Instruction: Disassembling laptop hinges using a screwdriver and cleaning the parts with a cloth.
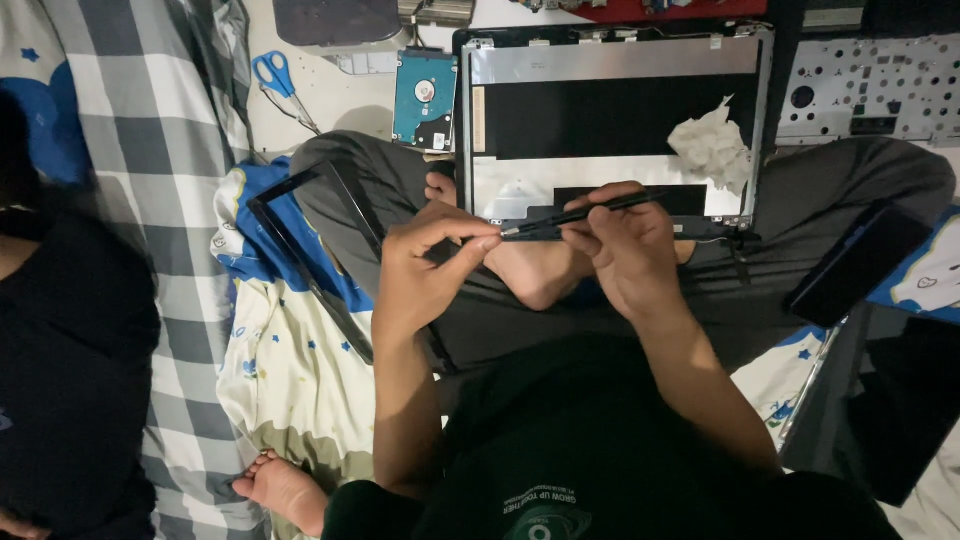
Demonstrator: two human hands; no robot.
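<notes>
My right hand point(625, 248) grips a thin black screwdriver point(585, 213) that points left, its tip near the lower left corner of an opened laptop lid shell point(610, 62). My left hand point(425, 270) has thumb and forefinger pinched together right at the screwdriver's tip; whether something tiny is between them I cannot tell. The lid shell lies flat in front of my crossed legs, silver and black inside, with a crumpled white tissue point(712, 148) on its right part.
A black screen bezel frame point(300, 255) leans over my left knee. A hard drive point(424, 98) and blue-handled scissors point(277, 82) lie beyond it. A perforated metal plate point(870, 90) sits far right, a dark flat device point(857, 265) on my right knee. Another person's foot point(285, 490) shows at lower left.
</notes>
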